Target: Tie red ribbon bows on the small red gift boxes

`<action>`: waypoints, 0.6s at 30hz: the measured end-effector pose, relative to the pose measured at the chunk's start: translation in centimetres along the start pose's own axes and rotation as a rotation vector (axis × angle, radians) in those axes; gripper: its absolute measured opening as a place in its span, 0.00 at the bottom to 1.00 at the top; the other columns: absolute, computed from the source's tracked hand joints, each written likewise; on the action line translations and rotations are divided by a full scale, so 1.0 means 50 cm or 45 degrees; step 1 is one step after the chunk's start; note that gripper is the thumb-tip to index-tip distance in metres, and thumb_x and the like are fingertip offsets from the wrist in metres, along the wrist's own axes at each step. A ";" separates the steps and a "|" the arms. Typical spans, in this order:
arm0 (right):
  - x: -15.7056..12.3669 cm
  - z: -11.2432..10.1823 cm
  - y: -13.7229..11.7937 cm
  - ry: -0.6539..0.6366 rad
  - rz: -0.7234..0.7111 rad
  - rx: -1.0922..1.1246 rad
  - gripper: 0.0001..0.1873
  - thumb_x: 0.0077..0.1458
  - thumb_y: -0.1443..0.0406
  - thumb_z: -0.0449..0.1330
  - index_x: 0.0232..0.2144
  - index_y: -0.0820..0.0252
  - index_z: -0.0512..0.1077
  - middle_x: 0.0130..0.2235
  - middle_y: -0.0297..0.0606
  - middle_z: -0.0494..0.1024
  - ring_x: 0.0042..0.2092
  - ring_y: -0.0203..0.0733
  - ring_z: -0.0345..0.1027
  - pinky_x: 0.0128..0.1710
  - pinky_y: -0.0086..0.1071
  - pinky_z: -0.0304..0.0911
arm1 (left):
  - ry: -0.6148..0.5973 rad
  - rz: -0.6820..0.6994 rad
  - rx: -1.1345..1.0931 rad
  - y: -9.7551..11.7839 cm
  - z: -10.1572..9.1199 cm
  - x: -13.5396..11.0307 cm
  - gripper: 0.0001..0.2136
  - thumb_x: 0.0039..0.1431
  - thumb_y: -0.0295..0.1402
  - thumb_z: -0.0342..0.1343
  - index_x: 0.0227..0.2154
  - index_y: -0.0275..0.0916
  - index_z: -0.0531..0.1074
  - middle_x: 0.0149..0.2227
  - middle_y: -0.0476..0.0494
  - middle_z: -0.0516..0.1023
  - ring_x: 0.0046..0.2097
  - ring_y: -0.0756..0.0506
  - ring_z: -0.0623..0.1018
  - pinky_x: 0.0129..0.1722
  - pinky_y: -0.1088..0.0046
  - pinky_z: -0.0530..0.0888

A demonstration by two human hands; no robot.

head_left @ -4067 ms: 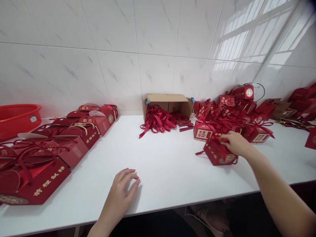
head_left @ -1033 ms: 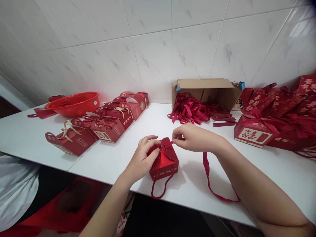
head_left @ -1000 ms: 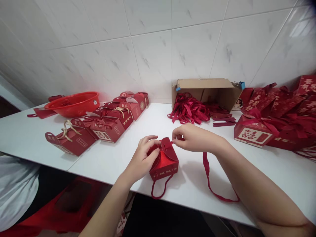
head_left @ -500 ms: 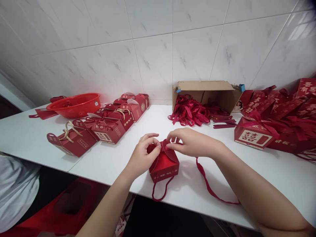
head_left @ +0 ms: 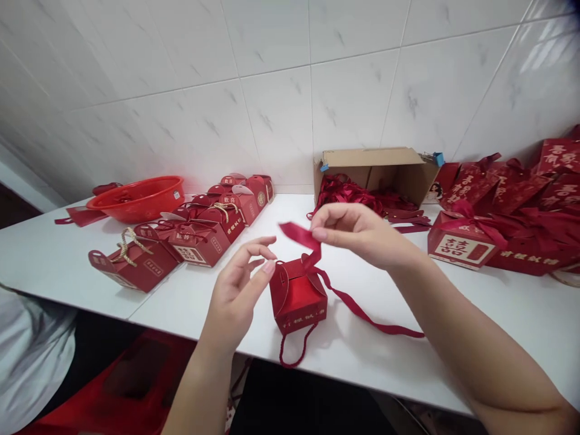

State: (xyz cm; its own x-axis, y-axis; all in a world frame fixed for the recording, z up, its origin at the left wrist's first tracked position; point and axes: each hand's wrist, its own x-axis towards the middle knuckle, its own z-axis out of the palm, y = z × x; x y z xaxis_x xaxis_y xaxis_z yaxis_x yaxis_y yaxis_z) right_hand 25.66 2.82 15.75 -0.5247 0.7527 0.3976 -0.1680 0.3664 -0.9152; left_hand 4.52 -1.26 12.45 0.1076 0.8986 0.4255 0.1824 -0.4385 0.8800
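Fingers (head_left: 327, 235) of our right hand (head_left: 369, 235) pinch a ribbon (head_left: 296, 234) near its end, above the box (head_left: 302, 322) before us on the table (head_left: 385, 370), likely raised to keep it clear of the flaps (head_left: 281, 285). Its tail (head_left: 362, 313) runs toward four o'clock; a cord handle (head_left: 293, 365) lies at six. The carton (head_left: 371, 157) of ribbons sits at one, probably for easy reach. Right forearm (head_left: 435, 308) enters from four, knuckles up. Our left hand (head_left: 239, 293) hovers at nine, fingers loosely curled, thumb apart, gripping nothing; contact with the nearer flap we cannot tell.

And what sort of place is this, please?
Probably a small workroom for gift packaging: red boxes stand on a white table, loose ribbons lie in a cardboard carton, and the right hand holds another ribbon.
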 end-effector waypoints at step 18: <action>-0.027 0.024 -0.034 0.391 -0.261 -0.182 0.06 0.52 0.62 0.62 0.33 0.56 0.72 0.31 0.34 0.73 0.29 0.33 0.65 0.28 0.28 0.63 | 0.539 -0.198 0.102 -0.077 0.031 -0.087 0.11 0.55 0.39 0.56 0.38 0.40 0.66 0.42 0.43 0.71 0.43 0.46 0.75 0.37 0.74 0.74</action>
State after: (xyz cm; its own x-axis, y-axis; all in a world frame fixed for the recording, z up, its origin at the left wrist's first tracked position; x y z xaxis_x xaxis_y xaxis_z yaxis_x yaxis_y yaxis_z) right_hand 25.64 0.52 16.72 -0.2148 0.7768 0.5919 -0.1143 0.5819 -0.8052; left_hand 4.85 -3.50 6.89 -0.3328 0.8743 0.3533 0.2417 -0.2830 0.9281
